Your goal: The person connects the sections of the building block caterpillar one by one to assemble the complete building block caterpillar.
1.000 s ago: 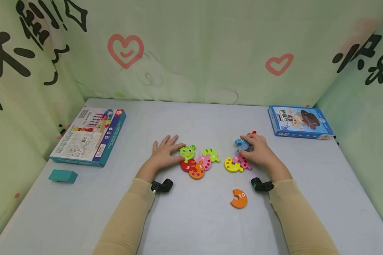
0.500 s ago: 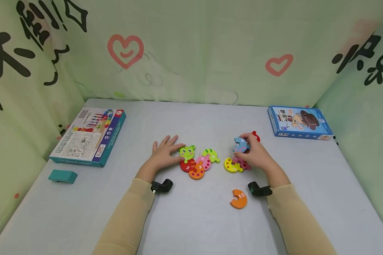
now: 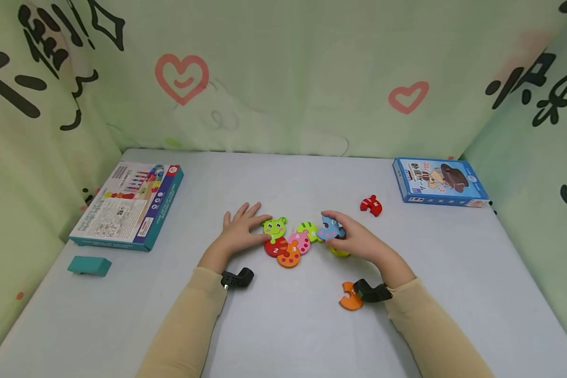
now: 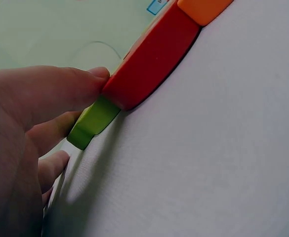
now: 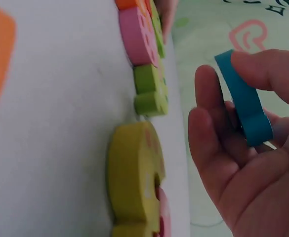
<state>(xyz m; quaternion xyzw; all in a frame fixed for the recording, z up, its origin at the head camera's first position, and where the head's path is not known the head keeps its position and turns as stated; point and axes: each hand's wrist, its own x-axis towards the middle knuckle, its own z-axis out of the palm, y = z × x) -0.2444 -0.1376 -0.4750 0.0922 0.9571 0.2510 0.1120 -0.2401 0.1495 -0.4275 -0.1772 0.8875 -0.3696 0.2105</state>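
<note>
Numbered puzzle pieces form a caterpillar in the middle of the table in the head view. My left hand [image 3: 238, 232] holds its green smiling head piece [image 3: 275, 228] between thumb and index finger, the thumb right at the red 2 piece [image 4: 151, 59]. Then come the orange 3 piece [image 3: 289, 255], a pink piece [image 3: 300, 242] and a green striped piece [image 5: 150, 89]. In my right hand [image 3: 359, 237], a blue spotted puzzle piece [image 5: 243, 101] is pinched between thumb and fingers. It is raised beside the green striped end, over a yellow piece [image 5: 134, 170] partly hidden by the hand.
A loose red piece [image 3: 371, 205] lies behind the right hand. An orange piece [image 3: 349, 297] is partly covered by the right wrist strap [image 3: 372, 291]. Boxes stand at left [image 3: 127, 205] and back right [image 3: 441, 181]; a teal block [image 3: 90, 265] lies at left.
My right hand has lifted the blue piece and carried it left, up to the green striped end of the caterpillar. The red piece behind has come into full view. The left hand stays put.
</note>
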